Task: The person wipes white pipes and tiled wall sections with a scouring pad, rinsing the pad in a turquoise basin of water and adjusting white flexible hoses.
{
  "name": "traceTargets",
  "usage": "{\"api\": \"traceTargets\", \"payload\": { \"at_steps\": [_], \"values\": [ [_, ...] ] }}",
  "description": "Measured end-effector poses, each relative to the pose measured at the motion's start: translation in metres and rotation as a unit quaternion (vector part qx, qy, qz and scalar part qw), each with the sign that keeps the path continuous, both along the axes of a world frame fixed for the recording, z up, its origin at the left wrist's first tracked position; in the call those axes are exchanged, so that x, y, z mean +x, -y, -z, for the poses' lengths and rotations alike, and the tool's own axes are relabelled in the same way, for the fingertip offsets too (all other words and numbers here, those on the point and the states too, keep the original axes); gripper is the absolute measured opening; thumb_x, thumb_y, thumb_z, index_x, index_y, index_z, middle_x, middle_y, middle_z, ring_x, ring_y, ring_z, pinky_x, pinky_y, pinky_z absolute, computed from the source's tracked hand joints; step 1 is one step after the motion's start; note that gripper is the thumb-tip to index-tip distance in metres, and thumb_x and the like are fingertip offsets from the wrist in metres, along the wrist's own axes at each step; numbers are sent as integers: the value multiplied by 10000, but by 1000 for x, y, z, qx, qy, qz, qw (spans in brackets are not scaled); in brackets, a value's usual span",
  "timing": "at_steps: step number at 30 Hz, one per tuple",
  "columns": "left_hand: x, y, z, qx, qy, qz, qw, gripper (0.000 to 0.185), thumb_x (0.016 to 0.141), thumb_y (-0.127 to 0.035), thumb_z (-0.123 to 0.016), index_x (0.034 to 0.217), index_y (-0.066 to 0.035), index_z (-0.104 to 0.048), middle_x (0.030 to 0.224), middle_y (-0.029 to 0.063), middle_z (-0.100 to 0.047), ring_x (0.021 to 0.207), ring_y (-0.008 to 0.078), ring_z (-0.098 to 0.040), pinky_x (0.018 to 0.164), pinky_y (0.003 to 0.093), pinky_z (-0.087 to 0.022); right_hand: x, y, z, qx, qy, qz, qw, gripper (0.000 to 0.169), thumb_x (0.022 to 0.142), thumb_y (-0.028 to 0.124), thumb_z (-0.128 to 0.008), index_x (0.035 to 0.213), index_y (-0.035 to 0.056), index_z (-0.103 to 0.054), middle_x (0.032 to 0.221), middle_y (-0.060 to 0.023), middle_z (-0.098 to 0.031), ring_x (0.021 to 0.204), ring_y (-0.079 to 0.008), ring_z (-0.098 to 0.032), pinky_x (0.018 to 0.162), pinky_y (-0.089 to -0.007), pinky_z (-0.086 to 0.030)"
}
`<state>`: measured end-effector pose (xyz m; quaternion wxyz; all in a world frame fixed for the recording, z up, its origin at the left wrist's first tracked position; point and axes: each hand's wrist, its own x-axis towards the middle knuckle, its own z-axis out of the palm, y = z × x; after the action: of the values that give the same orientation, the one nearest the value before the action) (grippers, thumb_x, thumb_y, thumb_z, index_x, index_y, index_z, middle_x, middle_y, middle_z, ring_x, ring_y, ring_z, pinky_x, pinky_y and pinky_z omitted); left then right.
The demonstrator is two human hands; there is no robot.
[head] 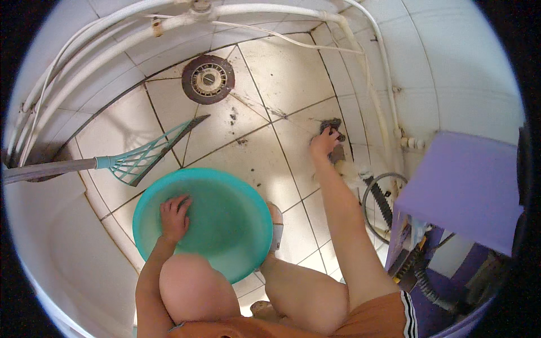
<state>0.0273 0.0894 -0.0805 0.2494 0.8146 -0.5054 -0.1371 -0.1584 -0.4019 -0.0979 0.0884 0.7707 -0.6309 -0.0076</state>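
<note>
My left hand is inside a turquoise plastic basin of cloudy water, its fingers bent; whether they grip anything cannot be told. My right hand reaches down to the tiled floor near the right wall, its fingers on a dark, wet, crumpled thing, perhaps a rag or clump of dirt. A brownish patch lies just beside that hand. Dark crumbs of dirt are scattered over the pale floor tiles between the basin and a round floor drain cover with a dark rim.
A squeegee-like tool with a turquoise lattice head comes in from the left. White pipes run along the walls. A purple cabinet stands at the right, a grey hose beside it. A white tub-like edge borders the left.
</note>
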Motion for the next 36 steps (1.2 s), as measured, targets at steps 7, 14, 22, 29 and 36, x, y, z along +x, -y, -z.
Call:
{"api": "traceTargets", "payload": {
  "at_steps": [7,14,22,29,36],
  "values": [
    [-6,7,4,-7,-14,-13,1000,587,591,10,-605,1164,-114,-577,1260,90,-516,1131,347,-458,981,505,-346,48,-55,1,200,237,-242,919,542,734,-54,-585,1262,58,-534,1242,-143,-449,1180,-304,-453,984,-350,-409],
    [-8,0,-1,-20,28,-31,999,548,597,42,-590,1125,-106,-587,1214,82,-536,1117,318,-476,973,458,-369,39,-123,-114,285,529,-77,796,589,755,-137,-474,1295,81,-559,1106,-46,-606,864,-135,-511,798,-244,-449],
    [-11,11,-15,-38,8,-43,998,525,618,67,-577,1111,-110,-588,1210,70,-538,1109,321,-483,959,450,-378,-30,-101,-178,340,738,63,579,513,845,-57,-403,1345,20,-489,1199,-77,-579,1022,-148,-564,863,-287,-472],
    [-13,13,-17,-64,7,-69,996,467,642,85,-557,1071,-92,-609,1129,81,-571,1053,313,-514,916,419,-407,-53,-88,-174,333,789,71,512,577,808,-23,-412,1384,0,-426,1262,-92,-538,1131,-222,-552,950,-373,-470],
    [-6,109,-95,-241,-104,-11,965,349,769,79,-546,1071,-78,-624,949,94,-613,830,293,-596,819,389,-478,-56,-102,-178,383,793,60,469,563,817,-27,-408,1379,1,-436,1221,-107,-552,1107,-227,-562,906,-372,-499]
  ]
}}
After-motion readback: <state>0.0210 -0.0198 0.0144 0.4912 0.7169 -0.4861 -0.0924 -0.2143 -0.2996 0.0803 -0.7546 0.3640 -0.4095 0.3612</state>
